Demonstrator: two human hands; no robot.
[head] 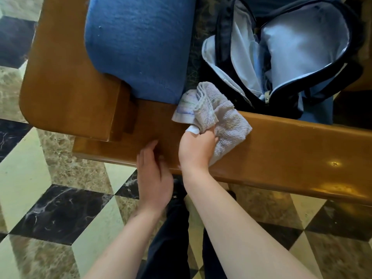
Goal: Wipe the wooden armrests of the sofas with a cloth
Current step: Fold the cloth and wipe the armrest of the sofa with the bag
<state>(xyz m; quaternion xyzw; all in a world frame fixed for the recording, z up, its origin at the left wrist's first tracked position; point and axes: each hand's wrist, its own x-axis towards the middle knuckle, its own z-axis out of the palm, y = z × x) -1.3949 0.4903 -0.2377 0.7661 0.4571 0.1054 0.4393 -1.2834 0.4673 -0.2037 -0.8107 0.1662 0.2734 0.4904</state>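
A glossy brown wooden armrest [281, 150] runs from the middle left to the right edge of the view. A crumpled pale grey towel cloth [219, 115] lies on top of it, bunched toward the sofa seat. My right hand [196, 150] grips the cloth from its near side and presses it onto the wood. My left hand [154, 176] rests flat on the armrest's near edge just left of the right hand, fingers together, holding nothing.
A blue cushion [138, 47] leans against the wooden sofa back [58, 77] at the upper left. An open dark backpack [281, 53] with pale lining sits on the seat beyond the armrest. Marble floor tiles [60, 208] lie below, and my dark trouser legs are at the bottom centre.
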